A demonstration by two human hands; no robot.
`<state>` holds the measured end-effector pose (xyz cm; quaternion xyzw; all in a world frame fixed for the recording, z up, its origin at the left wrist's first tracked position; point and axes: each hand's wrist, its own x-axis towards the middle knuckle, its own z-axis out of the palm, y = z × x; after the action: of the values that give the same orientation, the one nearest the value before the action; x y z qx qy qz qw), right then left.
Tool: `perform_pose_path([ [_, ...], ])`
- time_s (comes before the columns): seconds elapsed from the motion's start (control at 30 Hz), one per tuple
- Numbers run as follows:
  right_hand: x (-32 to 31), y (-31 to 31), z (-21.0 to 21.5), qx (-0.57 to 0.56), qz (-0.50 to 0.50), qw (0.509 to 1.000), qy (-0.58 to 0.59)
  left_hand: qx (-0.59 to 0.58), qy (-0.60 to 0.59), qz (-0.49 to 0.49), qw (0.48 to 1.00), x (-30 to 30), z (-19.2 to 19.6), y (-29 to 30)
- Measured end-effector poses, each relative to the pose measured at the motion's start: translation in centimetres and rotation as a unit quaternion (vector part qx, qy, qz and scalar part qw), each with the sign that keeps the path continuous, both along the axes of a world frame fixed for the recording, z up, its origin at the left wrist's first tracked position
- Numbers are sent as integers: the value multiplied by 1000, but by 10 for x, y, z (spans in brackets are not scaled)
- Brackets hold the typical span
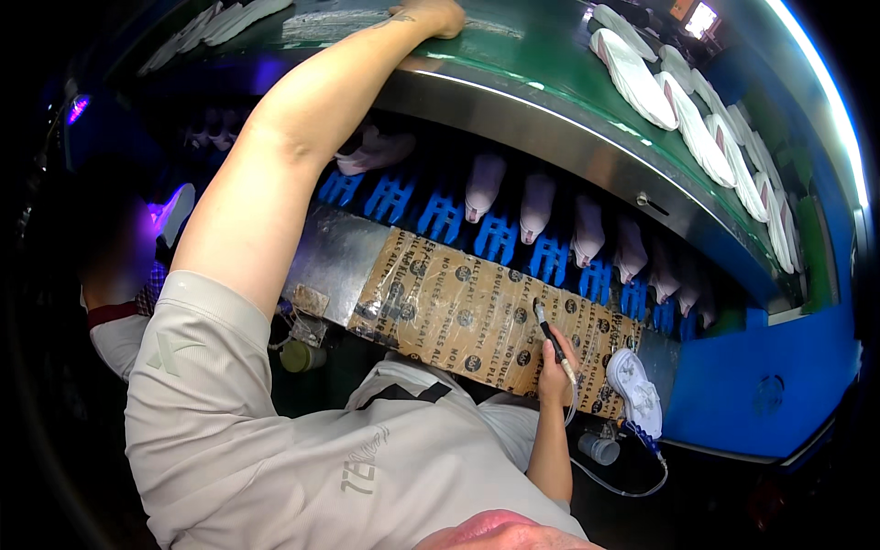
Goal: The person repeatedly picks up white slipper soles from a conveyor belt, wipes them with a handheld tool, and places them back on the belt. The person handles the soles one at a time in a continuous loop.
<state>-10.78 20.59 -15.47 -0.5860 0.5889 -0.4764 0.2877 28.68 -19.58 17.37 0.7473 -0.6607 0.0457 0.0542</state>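
My right hand (557, 368) is closed around a glue brush (548, 332) with a black handle. A thin tube runs from the brush down past my wrist. The brush tip is over a work board (458, 307) wrapped in brown printed tape. Beside the board's right end rests a white shoe sole (634, 392). My left arm stretches far up and forward, and my left hand (438, 16) is at the green belt (541, 55) by the top edge of the view. Its fingers are hidden, so what it touches or holds cannot be made out.
White shoe parts (632, 78) line the belt's right side, with more (243, 20) at far left. Beneath the belt, pale shoe uppers (536, 206) stand along blue holders (495, 240). A blue panel (770, 385) is at right. Another person (115, 247) is at left.
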Motion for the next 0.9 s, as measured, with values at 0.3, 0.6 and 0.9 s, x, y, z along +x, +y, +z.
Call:
perform_pose_path([
  [0.3,17,-8,-9,33,-14,999,-3,19,-340,-54,939,211,-36,-182],
  [0.6,18,-9,14,25,-9,1000,0,-46,-186,-136,972,253,-16,-221],
  [0.9,18,-12,4,-26,-1,999,-26,-150,-214,-141,955,226,-5,-177],
])
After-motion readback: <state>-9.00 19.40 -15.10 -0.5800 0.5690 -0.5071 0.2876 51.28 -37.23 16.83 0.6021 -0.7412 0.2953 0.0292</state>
